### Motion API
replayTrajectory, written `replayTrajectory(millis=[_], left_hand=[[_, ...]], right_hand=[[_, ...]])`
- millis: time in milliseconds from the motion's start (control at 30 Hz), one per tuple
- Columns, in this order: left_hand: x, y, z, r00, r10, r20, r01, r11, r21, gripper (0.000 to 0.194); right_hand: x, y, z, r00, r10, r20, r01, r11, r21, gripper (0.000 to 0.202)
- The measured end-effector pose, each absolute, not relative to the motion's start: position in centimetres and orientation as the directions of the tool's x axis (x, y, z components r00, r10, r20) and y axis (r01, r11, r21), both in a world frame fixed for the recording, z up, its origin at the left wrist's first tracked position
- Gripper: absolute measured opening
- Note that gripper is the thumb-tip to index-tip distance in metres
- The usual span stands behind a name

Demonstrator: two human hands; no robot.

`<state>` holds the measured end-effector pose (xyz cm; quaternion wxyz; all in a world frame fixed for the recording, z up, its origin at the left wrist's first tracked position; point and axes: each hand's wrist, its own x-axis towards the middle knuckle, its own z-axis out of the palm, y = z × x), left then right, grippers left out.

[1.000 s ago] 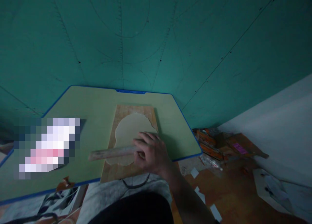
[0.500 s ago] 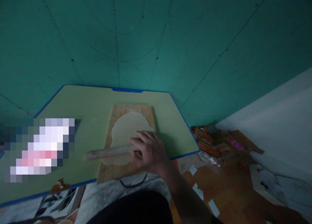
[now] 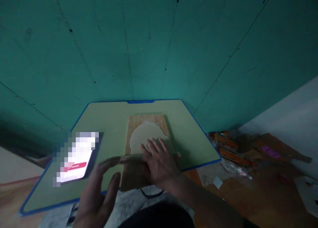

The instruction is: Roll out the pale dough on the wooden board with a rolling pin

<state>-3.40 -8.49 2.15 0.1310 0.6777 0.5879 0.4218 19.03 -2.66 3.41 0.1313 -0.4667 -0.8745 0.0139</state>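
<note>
Holding the left hand (image 3: pixel 93 188) near, with thumb and fingers wide apart, by the left end of the rolling pin (image 3: pixel 133 158); hard to tell if touching. Resting the right hand (image 3: pixel 161 165) on the pin, with fingers spread wide. Looks like rolling time; next, press both palms down evenly and push. See the dough (image 3: pixel 144 135) just past the pin, flat on the wooden board (image 3: pixel 146 118), then the green wall (image 3: pixel 149 62) behind.

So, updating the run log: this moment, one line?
right hand: on rolling pin; left hand: at rolling pin's left end; dough: flat on board
</note>
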Motion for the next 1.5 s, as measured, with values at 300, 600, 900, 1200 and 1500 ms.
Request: replayTrajectory(millis=[300, 600, 900, 1200, 1500], left_hand=[[-3.6, -3.5, -2.3, 0.026, 0.943, 0.333, 0.879, -0.18, 0.441, 0.066], [-3.4, -4.4, -3.2, 0.207, 0.911, 0.358, 0.933, -0.293, 0.208, 0.066], [-3.4, -4.3, -3.1, 0.206, 0.902, 0.379, 0.954, -0.272, 0.129, 0.07], [-3.1, -4.5, -2.2, 0.188, 0.914, 0.359, 0.943, -0.27, 0.195, 0.068], [-2.8, -4.7, -1.3, 0.174, 0.934, 0.311, 0.942, -0.25, 0.225, 0.065]], right_hand=[[19.1, 8.6, 5.4, -0.528, 0.809, 0.257, 0.828, 0.558, -0.057, 0.041], [19.2, 1.5, 3.6, -0.63, 0.742, 0.229, 0.747, 0.66, -0.081, 0.056], [18.6, 9.4, 5.9, -0.475, 0.864, 0.165, 0.873, 0.486, -0.03, 0.04], [17.9, 3.9, 4.0, -0.616, 0.766, 0.184, 0.773, 0.633, -0.048, 0.058], [18.0, 8.0, 4.7, -0.543, 0.836, 0.082, 0.823, 0.549, -0.147, 0.05]])
